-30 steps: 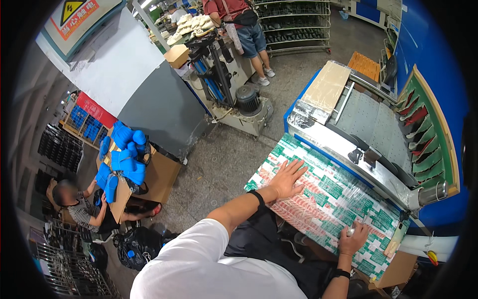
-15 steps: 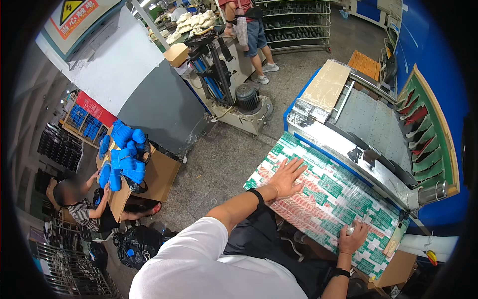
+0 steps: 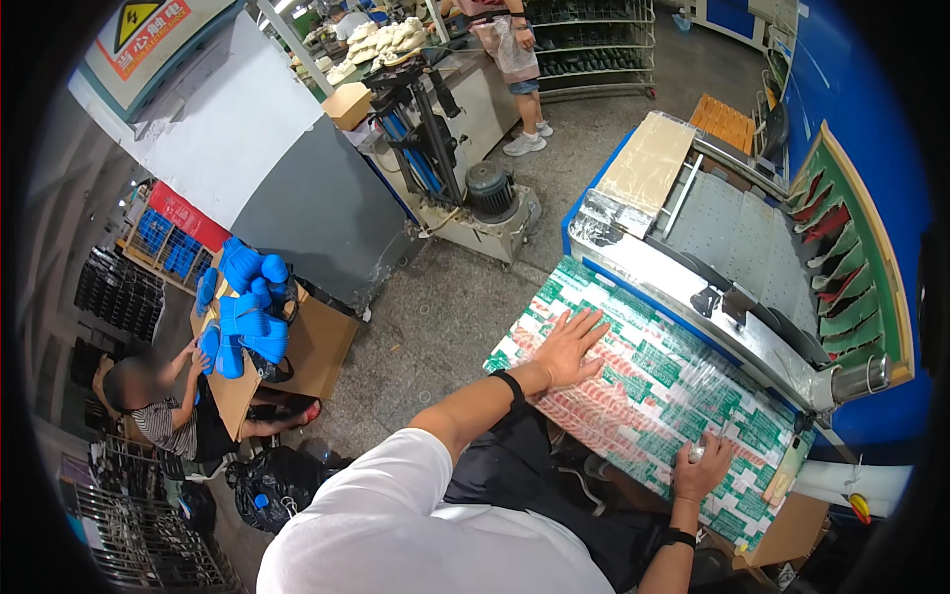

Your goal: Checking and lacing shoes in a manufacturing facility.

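Head view: left hand (image 3: 571,354) open, fingers spread, laid palm down on the green, white and red patterned table (image 3: 655,364); right hand (image 3: 703,475) curled around a small pale object (image 3: 697,454) toward the table's right end. Judged by appearance, the object is light and stiff, perhaps slippery, and best held by its sides between thumb and fingers. The hand hides most of it; its full shape and kind cannot be made out.

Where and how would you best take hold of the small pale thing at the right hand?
Probably by the exposed part of the small pale thing, from above: it shows between the thumb and fingers of the right hand, which hides the rest.
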{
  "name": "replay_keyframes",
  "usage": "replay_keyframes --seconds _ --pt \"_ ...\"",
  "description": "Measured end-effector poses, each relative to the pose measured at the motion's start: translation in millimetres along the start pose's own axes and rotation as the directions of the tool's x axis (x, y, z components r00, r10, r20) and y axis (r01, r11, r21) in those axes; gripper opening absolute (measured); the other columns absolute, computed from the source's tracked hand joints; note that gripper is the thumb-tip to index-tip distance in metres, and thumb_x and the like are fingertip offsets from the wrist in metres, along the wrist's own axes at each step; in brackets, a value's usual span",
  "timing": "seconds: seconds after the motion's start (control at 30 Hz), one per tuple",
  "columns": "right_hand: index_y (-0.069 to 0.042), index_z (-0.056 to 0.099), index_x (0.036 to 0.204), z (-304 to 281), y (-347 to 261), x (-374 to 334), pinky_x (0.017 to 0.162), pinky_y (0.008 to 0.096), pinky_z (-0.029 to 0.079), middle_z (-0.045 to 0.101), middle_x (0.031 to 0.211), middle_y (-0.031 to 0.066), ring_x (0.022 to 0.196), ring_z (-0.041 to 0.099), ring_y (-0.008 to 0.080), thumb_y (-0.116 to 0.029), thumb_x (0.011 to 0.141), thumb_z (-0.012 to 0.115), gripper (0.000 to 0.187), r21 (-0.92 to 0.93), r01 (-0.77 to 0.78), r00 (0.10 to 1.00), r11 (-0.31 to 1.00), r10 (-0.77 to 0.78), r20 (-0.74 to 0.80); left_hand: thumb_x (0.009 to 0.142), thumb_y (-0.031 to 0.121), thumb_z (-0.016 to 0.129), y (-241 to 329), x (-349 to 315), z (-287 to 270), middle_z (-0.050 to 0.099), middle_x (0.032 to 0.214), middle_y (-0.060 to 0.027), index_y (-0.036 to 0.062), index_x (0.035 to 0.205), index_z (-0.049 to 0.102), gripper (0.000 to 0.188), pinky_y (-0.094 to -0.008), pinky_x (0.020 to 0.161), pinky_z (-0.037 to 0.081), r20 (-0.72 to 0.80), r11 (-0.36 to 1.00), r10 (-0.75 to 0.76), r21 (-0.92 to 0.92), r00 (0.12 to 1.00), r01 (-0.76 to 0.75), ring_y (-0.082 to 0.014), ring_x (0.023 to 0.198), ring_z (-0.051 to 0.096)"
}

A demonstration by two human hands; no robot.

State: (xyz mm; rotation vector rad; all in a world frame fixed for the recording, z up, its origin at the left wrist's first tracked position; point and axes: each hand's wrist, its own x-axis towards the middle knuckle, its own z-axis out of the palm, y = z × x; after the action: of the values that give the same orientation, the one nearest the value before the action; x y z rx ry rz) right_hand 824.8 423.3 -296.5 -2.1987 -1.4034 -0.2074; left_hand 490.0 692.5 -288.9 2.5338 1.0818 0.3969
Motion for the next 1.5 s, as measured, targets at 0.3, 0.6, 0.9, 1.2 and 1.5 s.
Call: replay_keyframes --seconds 0.3,0.6,0.9,1.2,1.5 --pt "-0.010 0.078 0.122 28 20 23 0.110 0.0607 0.050 0.072 0.128 0.0220 0.124 0.065 0.0488 -0.027 0.080 0.084 0.045 0.036 0.036 0.996 0.999 -0.033 -0.088 0.098 0.043 0.076 -21 34 37 0.039 0.179 -0.0240 0.0152 0.169 0.050 0.081 -0.0656 0.135 0.022 -0.106 0.997 0.046 -0.059 0.993 -0.052 -0.0444 0.166 0.034" --pt "-0.013 0.077 0.114 37 10 32 0.104 0.0571 0.051 0.066 0.124 0.0154 0.117 0.065 0.0424 -0.035 0.082 0.087 0.040 0.025 -0.034 0.998 0.999 0.035 -0.044 0.101 0.043 0.071 -19 44 24 0.038 0.181 -0.0142 0.0158 0.171 0.049 0.078 -0.0622 0.138 0.019 -0.023 0.998 0.001 0.066 1.000 0.000 -0.0406 0.169 0.030" --pt "-0.014 0.076 0.112 37 8 37 0.100 0.0551 0.052 0.065 0.120 0.0130 0.114 0.065 0.0406 -0.035 0.082 0.086 0.039 0.043 -0.010 0.998 0.999 0.013 -0.067 0.103 0.045 0.067 -17 44 22 0.036 0.182 -0.0141 0.0164 0.171 0.048 0.076 -0.0612 0.139 0.018 -0.003 0.996 -0.037 0.080 0.999 0.037 -0.0399 0.169 0.029" --pt "-0.013 0.076 0.112 52 -23 46 0.100 0.0566 0.052 0.066 0.117 0.0145 0.113 0.065 0.0409 -0.033 0.082 0.085 0.038 0.109 0.047 0.997 0.993 -0.039 -0.074 0.098 0.043 0.073 -47 19 -5 0.038 0.181 -0.0182 0.0139 0.170 0.049 0.081 -0.0642 0.137 0.019 -0.068 0.983 -0.034 0.176 0.997 0.045 -0.0419 0.168 0.031" --pt "-0.010 0.076 0.115 17 1 20 0.104 0.0586 0.050 0.067 0.123 0.0186 0.117 0.064 0.0442 -0.028 0.082 0.086 0.039 0.047 0.005 0.999 0.999 -0.003 -0.044 0.106 0.050 0.064 -9 20 14 0.034 0.183 -0.0159 0.0168 0.173 0.045 0.077 -0.0632 0.138 0.016 -0.008 0.999 -0.024 0.044 1.000 0.024 -0.0400 0.170 0.026"
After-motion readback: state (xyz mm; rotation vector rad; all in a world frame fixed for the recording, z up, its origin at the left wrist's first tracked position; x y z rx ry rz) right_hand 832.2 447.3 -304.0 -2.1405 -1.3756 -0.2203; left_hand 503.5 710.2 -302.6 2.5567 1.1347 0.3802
